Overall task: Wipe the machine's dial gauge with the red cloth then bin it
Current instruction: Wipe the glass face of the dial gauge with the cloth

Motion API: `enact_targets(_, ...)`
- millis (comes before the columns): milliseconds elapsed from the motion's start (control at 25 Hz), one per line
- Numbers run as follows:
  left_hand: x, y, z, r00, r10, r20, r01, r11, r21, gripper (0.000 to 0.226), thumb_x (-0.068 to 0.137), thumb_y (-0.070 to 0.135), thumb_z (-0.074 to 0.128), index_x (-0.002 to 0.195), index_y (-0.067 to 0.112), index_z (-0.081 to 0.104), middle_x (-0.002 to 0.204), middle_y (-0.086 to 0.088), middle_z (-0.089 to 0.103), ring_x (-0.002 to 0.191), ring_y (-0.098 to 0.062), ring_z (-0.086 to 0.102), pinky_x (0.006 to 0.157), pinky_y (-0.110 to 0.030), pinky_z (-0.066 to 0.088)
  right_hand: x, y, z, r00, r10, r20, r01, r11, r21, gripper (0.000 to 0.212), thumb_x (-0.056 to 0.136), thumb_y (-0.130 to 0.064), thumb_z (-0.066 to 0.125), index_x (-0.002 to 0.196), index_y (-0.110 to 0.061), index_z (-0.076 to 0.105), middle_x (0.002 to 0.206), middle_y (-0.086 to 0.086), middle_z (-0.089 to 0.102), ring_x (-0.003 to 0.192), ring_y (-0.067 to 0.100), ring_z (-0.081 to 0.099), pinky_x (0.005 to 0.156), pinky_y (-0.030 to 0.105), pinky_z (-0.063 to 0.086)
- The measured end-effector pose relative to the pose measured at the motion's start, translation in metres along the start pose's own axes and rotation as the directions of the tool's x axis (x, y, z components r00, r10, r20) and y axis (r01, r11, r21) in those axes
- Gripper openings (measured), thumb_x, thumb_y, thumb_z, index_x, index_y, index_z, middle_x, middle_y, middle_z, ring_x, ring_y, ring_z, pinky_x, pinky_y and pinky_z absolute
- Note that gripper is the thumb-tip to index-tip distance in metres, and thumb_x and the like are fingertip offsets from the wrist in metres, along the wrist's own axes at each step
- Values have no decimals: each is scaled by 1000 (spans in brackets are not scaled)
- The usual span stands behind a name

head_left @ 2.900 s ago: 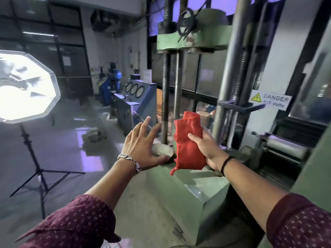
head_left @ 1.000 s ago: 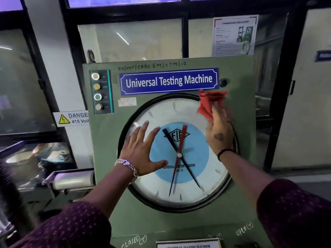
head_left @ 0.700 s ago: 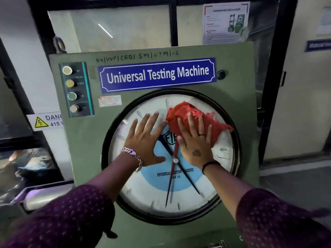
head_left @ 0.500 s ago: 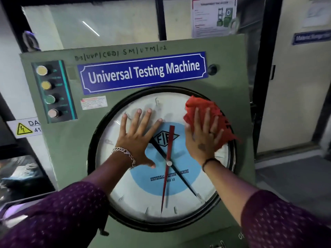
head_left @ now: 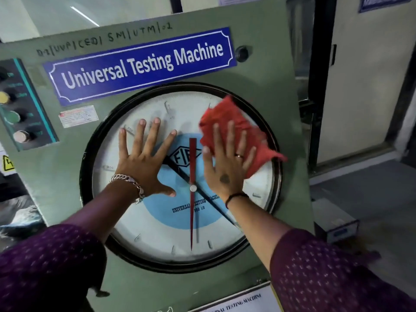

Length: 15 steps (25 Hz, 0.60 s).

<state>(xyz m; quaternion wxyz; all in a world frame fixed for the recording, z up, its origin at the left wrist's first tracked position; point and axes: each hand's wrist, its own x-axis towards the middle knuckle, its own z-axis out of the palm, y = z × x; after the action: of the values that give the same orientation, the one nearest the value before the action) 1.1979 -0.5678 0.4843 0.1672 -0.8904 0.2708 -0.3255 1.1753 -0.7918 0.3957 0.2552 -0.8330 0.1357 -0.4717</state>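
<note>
A large round dial gauge with a white face, blue centre and red and black needles fills the front of a green machine panel. The red cloth lies against the upper right of the glass, pressed flat under my right hand, whose fingers are spread over it. My left hand rests flat and open on the left half of the glass, fingers apart, touching nothing else. No bin is in view.
A blue "Universal Testing Machine" nameplate sits above the dial. A strip of indicator lights and knobs runs down the panel's left side. To the right are a doorway and grey floor with a small grey box.
I turned from the machine's base to its dial panel. My right hand has swept the cloth across the top of the glass to the upper right; my left hand stays flat on the dial.
</note>
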Motion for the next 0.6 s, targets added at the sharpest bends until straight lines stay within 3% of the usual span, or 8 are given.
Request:
enact_targets(80, -1, 2, -2, 1000, -12, 25, 12, 1000, -6, 181, 31, 100, 79, 175, 35, -9, 181, -10, -26, 166, -44, -22, 125, -80, -5, -40, 33, 3, 953, -299, 46, 301, 951, -70, 69, 110, -69, 31, 175, -47, 21, 188, -8, 7, 173, 34, 6, 132, 73, 5)
enact_targets(120, -1, 2, -2, 999, -14, 33, 14, 1000, -7, 180, 32, 99, 79, 175, 36, -11, 181, -10, -27, 165, -43, -24, 125, -80, -6, -69, 56, -1, 954, -292, 73, 296, 953, -66, 69, 110, -68, 36, 174, -46, 26, 187, -7, 12, 173, 34, 8, 131, 74, 9)
enact_targets(200, -1, 1, -3, 999, -14, 40, 14, 1000, -4, 180, 33, 100, 79, 175, 36, -11, 181, -10, -28, 164, -42, -26, 125, -81, -4, -99, 78, -5, 997, -23, 67, 25, 999, -34, 71, 107, -67, 38, 173, -43, 29, 186, -5, 13, 172, 36, 12, 129, 76, 13)
enact_targets(280, -2, 2, -4, 999, -15, 53, 14, 1000, 2, 179, 33, 101, 77, 175, 35, -11, 180, -10, -28, 164, -43, -27, 124, -82, -2, -72, 52, -5, 951, 305, 46, -308, 948, 84, 74, 106, -70, 32, 174, -44, 20, 187, -8, 7, 172, 35, 7, 129, 78, 12)
enact_targets(320, -2, 2, -4, 998, -16, 58, 16, 1000, 5, 179, 34, 102, 76, 174, 35, -12, 180, -10, -29, 164, -43, -27, 124, -83, -2, -47, 30, -5, 932, 361, 38, -363, 922, 133, 74, 106, -72, 30, 175, -46, 17, 187, -10, 4, 172, 33, 4, 129, 78, 9)
enact_targets(400, -1, 3, -5, 998, -18, 63, 18, 1000, 3, 178, 34, 102, 75, 174, 36, -13, 180, -10, -30, 164, -43, -27, 125, -82, -2, -15, 5, -5, 971, 240, 16, -241, 966, 90, 73, 107, -72, 30, 175, -48, 18, 188, -11, 6, 173, 32, 4, 132, 73, 3)
enact_targets(520, -2, 3, -3, 999, -16, 40, 15, 1000, 9, 179, 33, 102, 76, 175, 35, -12, 181, -10, -28, 165, -44, -23, 125, -82, -4, -41, 43, -15, 980, -192, 45, 195, 979, -65, 73, 108, -67, 42, 175, -42, 28, 187, -8, 14, 173, 32, 7, 133, 72, 4)
enact_targets(600, -2, 2, -2, 1000, -8, 25, 8, 1000, 10, 179, 32, 102, 76, 175, 35, -10, 181, -11, -25, 166, -46, -19, 125, -82, -4, -60, 71, -20, 974, -206, 91, 212, 976, -57, 73, 107, -65, 45, 174, -43, 29, 186, -10, 14, 173, 31, 6, 131, 75, 9)
